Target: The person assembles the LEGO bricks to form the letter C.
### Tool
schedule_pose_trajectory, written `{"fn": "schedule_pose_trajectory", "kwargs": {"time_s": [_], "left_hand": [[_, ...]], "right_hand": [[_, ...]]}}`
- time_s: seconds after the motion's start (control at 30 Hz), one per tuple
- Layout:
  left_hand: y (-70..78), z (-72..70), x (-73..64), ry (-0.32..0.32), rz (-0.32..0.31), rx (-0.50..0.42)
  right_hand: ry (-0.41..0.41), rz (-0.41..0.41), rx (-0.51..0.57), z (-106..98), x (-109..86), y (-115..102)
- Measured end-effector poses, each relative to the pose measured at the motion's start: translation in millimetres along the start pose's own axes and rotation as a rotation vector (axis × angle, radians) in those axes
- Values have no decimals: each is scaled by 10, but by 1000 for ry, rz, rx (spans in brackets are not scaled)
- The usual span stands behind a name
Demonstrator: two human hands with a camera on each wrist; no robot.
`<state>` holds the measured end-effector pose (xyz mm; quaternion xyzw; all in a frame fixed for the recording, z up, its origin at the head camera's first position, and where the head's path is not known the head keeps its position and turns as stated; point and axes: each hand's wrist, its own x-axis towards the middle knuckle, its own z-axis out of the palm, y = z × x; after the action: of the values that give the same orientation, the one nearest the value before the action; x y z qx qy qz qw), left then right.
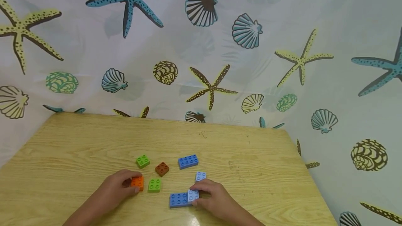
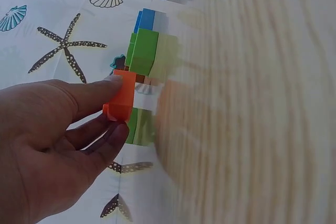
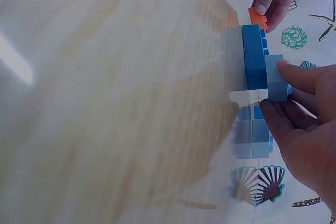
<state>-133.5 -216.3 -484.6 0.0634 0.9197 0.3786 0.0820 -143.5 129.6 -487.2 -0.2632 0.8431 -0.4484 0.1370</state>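
My left hand [image 1: 114, 188] pinches an orange toy building brick [image 1: 137, 183] between thumb and fingers at the left of the group. In the left wrist view the same orange brick [image 2: 122, 97] appears held just off the fingertips, studs facing away. My right hand [image 1: 216, 196] grips a small light blue brick [image 1: 193, 196] at the right end of a longer blue brick [image 1: 178, 200]. In the right wrist view the light blue brick [image 3: 276, 77] sits higher than the blue brick [image 3: 254, 56], overlapping its end; whether they are pressed together, I cannot tell.
Beside the orange brick lies a green brick [image 1: 154, 185]. Farther back are a brown brick [image 1: 162, 168], another green brick [image 1: 142, 161] and a blue brick [image 1: 188, 162]. A second light blue brick [image 1: 201, 176] lies behind my right hand. A patterned curtain [image 1: 176, 44] borders the wooden table [image 1: 251, 163].
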Motion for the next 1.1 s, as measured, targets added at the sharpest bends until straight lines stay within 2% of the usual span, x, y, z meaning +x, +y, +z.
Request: {"fn": "schedule_pose_trajectory", "kwargs": {"time_s": [0.07,0.27,0.47,0.63,0.73,0.9,1.1], "left_hand": [[30,-3,-17,1,-1,-14],[180,14,-65,-14,-74,-80],[347,97,-97,3,-54,-56],[460,193,-98,-36,-96,-93],[494,246,-98,-57,-61,-115],[529,330,-81,-78,52,-108],[554,407,-65,-85,105,-75]], "right_hand": [[2,1,0,-1,0,-7],[1,13,-9,-5,12,-45],[4,7,-7,-14,13,-73],[2,12,2,-23,15,-67],[-1,22,4,-32,16,-65],[0,27,-15,-47,0,-65],[-1,25,-22,-46,-8,-67]]}}
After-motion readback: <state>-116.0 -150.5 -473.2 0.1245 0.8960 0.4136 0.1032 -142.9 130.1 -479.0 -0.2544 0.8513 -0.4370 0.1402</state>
